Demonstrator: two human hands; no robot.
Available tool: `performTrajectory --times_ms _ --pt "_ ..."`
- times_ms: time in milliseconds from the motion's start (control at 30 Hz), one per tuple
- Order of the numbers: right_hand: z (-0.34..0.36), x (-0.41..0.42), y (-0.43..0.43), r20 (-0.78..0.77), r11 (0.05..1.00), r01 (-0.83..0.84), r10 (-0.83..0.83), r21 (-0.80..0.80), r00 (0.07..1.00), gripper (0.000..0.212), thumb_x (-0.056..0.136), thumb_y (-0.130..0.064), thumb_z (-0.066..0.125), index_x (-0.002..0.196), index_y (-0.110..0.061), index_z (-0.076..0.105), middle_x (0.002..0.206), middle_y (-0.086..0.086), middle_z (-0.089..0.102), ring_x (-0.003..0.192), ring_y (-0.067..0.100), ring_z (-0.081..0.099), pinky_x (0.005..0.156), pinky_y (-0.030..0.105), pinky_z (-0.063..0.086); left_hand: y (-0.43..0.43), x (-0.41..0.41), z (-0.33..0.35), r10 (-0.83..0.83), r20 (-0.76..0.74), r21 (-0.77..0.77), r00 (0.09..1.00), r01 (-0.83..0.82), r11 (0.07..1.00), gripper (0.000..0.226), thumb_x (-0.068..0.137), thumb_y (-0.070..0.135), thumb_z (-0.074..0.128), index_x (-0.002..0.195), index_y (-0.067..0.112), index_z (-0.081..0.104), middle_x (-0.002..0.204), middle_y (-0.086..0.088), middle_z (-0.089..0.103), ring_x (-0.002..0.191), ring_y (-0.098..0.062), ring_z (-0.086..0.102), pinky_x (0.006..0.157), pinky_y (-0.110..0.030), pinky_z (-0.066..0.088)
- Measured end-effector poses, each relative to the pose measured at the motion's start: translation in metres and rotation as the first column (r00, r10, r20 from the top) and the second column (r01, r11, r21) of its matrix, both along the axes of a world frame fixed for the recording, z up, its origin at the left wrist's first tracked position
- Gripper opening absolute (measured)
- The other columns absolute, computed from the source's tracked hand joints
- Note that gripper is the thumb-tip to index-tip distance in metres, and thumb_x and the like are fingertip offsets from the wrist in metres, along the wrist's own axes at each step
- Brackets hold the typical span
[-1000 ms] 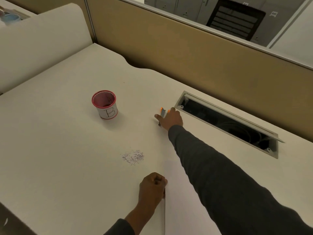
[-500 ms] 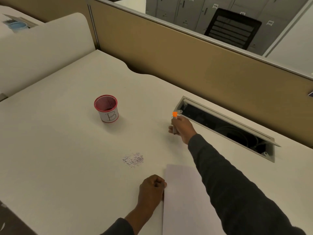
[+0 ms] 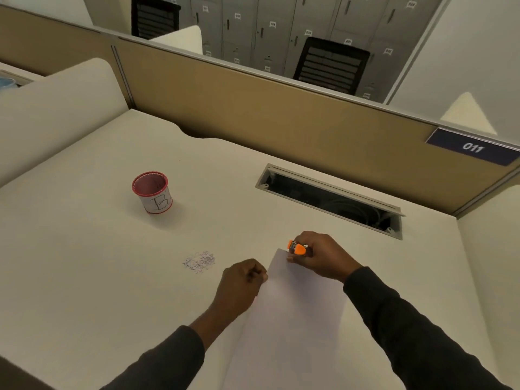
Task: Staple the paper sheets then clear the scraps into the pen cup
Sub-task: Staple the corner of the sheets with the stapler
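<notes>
White paper sheets (image 3: 289,319) lie on the desk in front of me. My right hand (image 3: 323,256) grips a small orange stapler (image 3: 296,247) at the sheets' far left corner. My left hand (image 3: 242,282) is curled in a fist against the sheets' left edge, its fingertips at the paper. A little heap of paper scraps (image 3: 199,261) lies just left of the sheets. Farther back on the left stands the pen cup (image 3: 152,192), red-rimmed, with a white label marked B.
An open cable slot (image 3: 329,199) is sunk into the white desk (image 3: 84,249) behind my right hand. A tan partition (image 3: 253,114) closes the far side, with a plate reading 011 (image 3: 472,147). A white divider (image 3: 56,108) stands on the left.
My right hand has brought the stapler back from beside the cable slot to the sheets' far corner. My left hand stays at the left edge. The camera has tilted up.
</notes>
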State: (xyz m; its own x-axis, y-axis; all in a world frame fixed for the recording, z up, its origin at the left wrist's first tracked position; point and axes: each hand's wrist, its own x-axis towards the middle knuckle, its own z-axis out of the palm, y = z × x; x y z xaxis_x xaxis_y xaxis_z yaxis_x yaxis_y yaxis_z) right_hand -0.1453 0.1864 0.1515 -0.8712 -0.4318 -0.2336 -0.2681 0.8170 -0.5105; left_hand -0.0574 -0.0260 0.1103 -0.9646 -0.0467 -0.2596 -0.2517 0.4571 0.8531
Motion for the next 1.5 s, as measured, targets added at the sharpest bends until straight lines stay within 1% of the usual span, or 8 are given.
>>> performTrajectory --times_ms 200,333,433,533,633,733,1267,1500 --pt "0.032 0.023 0.019 -0.054 0.995 0.030 -0.035 -0.093 0.998 0.022 0.091 -0.037 0.067 0.099 -0.017 0.067 0.093 -0.003 0.063 0.085 0.013 0.058 0.081 0.037 0.053 0.011 -0.003 0.023 -0.084 -0.120 -0.060 0.989 0.077 0.995 0.005 0.091 0.027 0.070 0.087 0.025 0.070 0.078 0.005 0.072 0.073 -0.012 0.065 0.063 -0.012 0.047" --pt "0.046 0.033 0.029 -0.042 0.993 0.050 -0.055 -0.105 0.998 0.022 0.091 -0.039 0.067 0.101 -0.019 0.066 0.094 -0.005 0.063 0.087 0.012 0.058 0.083 0.036 0.054 0.024 -0.006 0.037 -0.112 -0.238 -0.060 0.965 0.101 0.993 0.009 0.094 0.023 0.068 0.087 0.020 0.071 0.076 0.007 0.070 0.069 -0.009 0.062 0.062 -0.009 0.044" --pt "0.060 0.037 0.035 0.040 0.991 0.050 -0.045 -0.124 0.998 0.036 0.084 -0.053 0.070 0.106 -0.026 0.060 0.103 -0.008 0.062 0.093 0.013 0.058 0.082 0.028 0.053 0.029 -0.007 0.042 -0.115 -0.261 -0.071 0.958 0.100 0.992 0.010 0.095 0.022 0.067 0.087 0.018 0.072 0.079 0.004 0.072 0.071 -0.010 0.063 0.063 -0.007 0.044" --pt "0.072 0.041 0.038 0.010 1.000 0.025 -0.025 -0.017 1.000 0.048 0.081 -0.065 0.064 0.111 -0.029 0.055 0.109 -0.008 0.060 0.095 0.012 0.056 0.081 0.026 0.051 0.031 -0.007 0.045 -0.130 -0.281 -0.103 0.951 0.105 0.989 0.010 0.096 0.022 0.066 0.088 0.018 0.072 0.081 0.004 0.072 0.072 -0.009 0.063 0.062 -0.004 0.042" --pt "0.080 0.043 0.036 -0.119 0.978 -0.045 0.070 0.204 0.990 0.051 0.084 -0.064 0.062 0.118 -0.028 0.053 0.116 -0.006 0.059 0.098 0.012 0.054 0.083 0.028 0.050 0.033 -0.007 0.048 -0.156 -0.292 -0.125 0.944 0.124 0.984 0.011 0.096 0.023 0.065 0.089 0.019 0.072 0.082 0.005 0.072 0.073 -0.008 0.063 0.063 -0.004 0.039" --pt "0.090 0.040 0.034 -0.183 0.948 -0.081 0.142 0.307 0.973 0.052 0.082 -0.061 0.067 0.119 -0.027 0.054 0.116 -0.005 0.060 0.096 0.012 0.054 0.080 0.026 0.051 0.035 -0.007 0.052 -0.186 -0.316 -0.141 0.930 0.148 0.979 0.013 0.097 0.024 0.064 0.092 0.016 0.072 0.084 0.002 0.073 0.074 -0.010 0.062 0.065 -0.005 0.039" --pt "0.121 0.034 0.007 -0.171 0.836 -0.184 0.311 0.516 0.935 0.054 0.081 -0.062 0.067 0.118 -0.024 0.057 0.110 -0.002 0.064 0.093 0.015 0.056 0.077 0.027 0.049 0.035 -0.005 0.062 -0.213 -0.335 -0.147 0.918 0.172 0.974 0.012 0.099 0.019 0.061 0.098 0.016 0.073 0.090 0.001 0.073 0.076 -0.010 0.063 0.066 -0.005 0.041" --pt "0.123 0.032 -0.005 -0.187 0.809 -0.199 0.353 0.553 0.917 0.052 0.079 -0.058 0.071 0.116 -0.023 0.060 0.107 -0.002 0.066 0.088 0.013 0.053 0.071 0.023 0.041 0.035 -0.006 0.064 -0.225 -0.330 -0.160 0.917 0.180 0.970 0.013 0.100 0.020 0.060 0.101 0.016 0.072 0.095 0.000 0.074 0.081 -0.015 0.065 0.073 -0.017 0.050"
